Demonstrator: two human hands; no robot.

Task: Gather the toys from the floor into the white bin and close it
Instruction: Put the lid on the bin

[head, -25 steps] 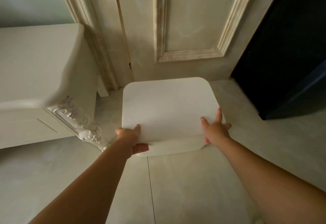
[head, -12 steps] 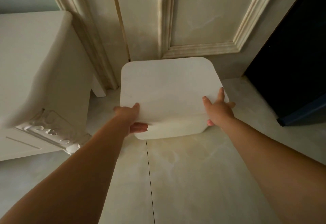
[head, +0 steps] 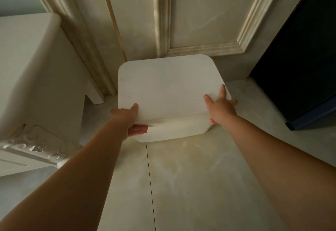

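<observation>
The white bin (head: 174,130) stands on the pale tiled floor against a cream panelled door, its flat white lid (head: 163,89) covering the whole top. My left hand (head: 131,120) grips the bin's near left corner, thumb on the lid and fingers under its edge. My right hand (head: 221,107) holds the near right corner, fingers spread across the lid and down the side. No toys are visible; the bin's inside is hidden by the lid.
A white carved cabinet (head: 36,85) stands close on the left, its ornate corner (head: 36,147) jutting toward my left arm. A dark blue-black piece of furniture (head: 300,58) rises on the right. The door and its frame (head: 200,21) are right behind the bin.
The bin has moved away from me toward the door with both hands on it, and now sits against the door. My grip on its corners is unchanged.
</observation>
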